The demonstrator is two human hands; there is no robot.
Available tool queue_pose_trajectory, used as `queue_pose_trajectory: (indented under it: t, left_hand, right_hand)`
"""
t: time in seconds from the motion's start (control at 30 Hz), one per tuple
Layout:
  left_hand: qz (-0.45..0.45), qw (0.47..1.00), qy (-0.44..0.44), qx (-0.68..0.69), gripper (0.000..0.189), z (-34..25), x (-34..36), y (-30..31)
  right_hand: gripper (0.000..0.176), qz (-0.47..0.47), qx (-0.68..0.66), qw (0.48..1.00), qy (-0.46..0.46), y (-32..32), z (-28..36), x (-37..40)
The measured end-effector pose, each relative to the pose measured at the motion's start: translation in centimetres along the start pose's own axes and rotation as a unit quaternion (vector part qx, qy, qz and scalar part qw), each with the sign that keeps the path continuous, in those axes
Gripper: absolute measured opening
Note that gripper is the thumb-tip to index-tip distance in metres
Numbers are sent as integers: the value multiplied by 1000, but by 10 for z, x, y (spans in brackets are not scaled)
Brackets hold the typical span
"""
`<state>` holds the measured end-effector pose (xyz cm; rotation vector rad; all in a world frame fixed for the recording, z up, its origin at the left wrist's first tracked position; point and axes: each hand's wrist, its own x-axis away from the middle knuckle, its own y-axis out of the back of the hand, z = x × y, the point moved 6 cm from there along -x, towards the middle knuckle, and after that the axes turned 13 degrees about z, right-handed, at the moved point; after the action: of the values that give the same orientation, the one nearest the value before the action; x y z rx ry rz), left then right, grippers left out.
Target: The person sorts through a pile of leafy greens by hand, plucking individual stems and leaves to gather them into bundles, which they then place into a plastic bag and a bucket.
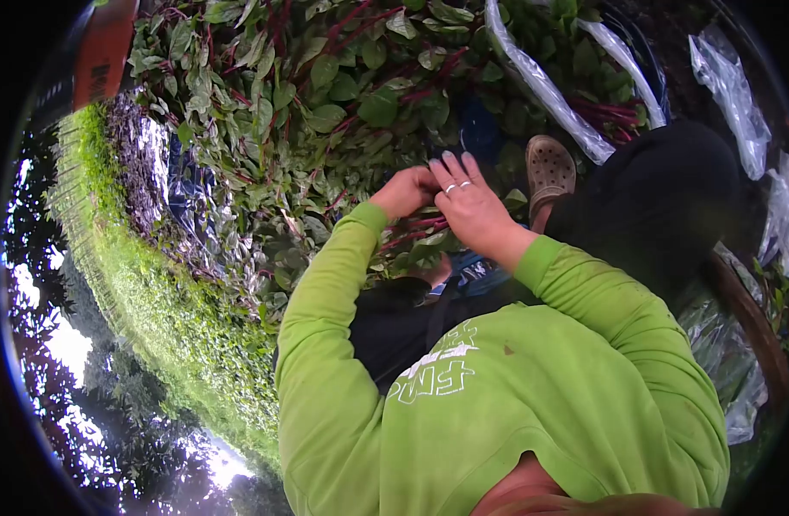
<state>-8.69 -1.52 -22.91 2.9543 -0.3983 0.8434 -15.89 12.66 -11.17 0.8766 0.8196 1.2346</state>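
Observation:
My left hand [403,193] is closed, its fingers curled in toward the fingers of my right hand; whatever lies between them is too small or hidden to name. My right hand [480,213], with rings on it, has its fingers stretched out flat, the tips right by the left fingers. Just below both hands lie red stems [416,229] of leafy greens. A large pile of the same red-stemmed greens [326,95] spreads beyond my hands and to the left.
A brown clog [550,168] on a foot is right of my hands. Clear plastic strips [545,77] cross the greens at upper right, with crumpled plastic [732,95] farther right. A brown curved branch [752,327] lies at lower right. An orange-red object [104,56] stands upper left.

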Motion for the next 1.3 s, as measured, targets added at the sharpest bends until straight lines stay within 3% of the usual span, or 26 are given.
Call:
queue_pose_trajectory:
  t: [0.03,0.13,0.17,0.2,0.23,0.33,0.43,0.53,0.7,0.77,0.87,0.93,1.0,1.07,1.1,1.2,1.23,1.3]
  left_hand:
    - [48,994,92,23,27,-37,13,-4]
    - [19,993,117,13,29,-40,12,21]
    - [-129,984,52,-113,28,-54,8,39]
    - [-196,917,-50,-345,31,-78,1,54]
    - [-288,830,-104,-466,30,-97,-5,58]
    - [-387,722,-28,-573,20,-114,-30,67]
    - [-311,698,74,-641,10,-102,-47,75]
    - [-286,690,42,-663,7,-117,-28,56]
    - [-399,683,-90,-605,10,-164,38,33]
    - [-448,650,-125,-601,15,-180,59,37]
    - [-519,720,40,-459,18,-173,77,71]
    - [-573,768,-5,-286,27,-172,101,106]
    - [-560,822,-105,-26,27,-171,127,128]
    - [-531,805,-244,107,25,-182,150,140]
    - [-531,793,-261,143,21,-188,162,144]
    - [-575,789,-215,2,22,-216,204,142]
    - [-626,756,-165,-99,25,-224,221,139]
    - [-677,697,-160,-172,29,-226,244,145]
  right_hand:
    - [18,-7,28,999,-19,1,-1,0]
    - [17,132,-56,989,-41,-16,-2,-1]
    - [19,136,-47,989,-35,-15,-1,0]
    - [21,141,-38,989,-29,-15,0,1]
    - [23,146,-28,989,-22,-14,2,2]
    - [22,137,-28,990,2,-9,7,3]
    - [16,113,-9,993,-17,-15,4,2]
    - [16,129,-15,991,-14,-14,2,4]
    - [14,106,-19,994,14,-11,8,0]
    - [13,100,-17,995,25,-8,11,-1]
    - [12,110,-7,994,28,-6,14,1]
    - [11,115,-18,993,29,-7,15,1]
    - [12,105,-14,994,35,-5,16,2]
    - [14,102,-13,994,40,-5,16,3]
    - [14,103,-14,994,41,-5,16,3]
    - [14,104,-25,993,46,-5,16,1]
    - [13,102,-32,993,49,-3,17,2]
    - [13,88,-39,994,54,-3,19,3]
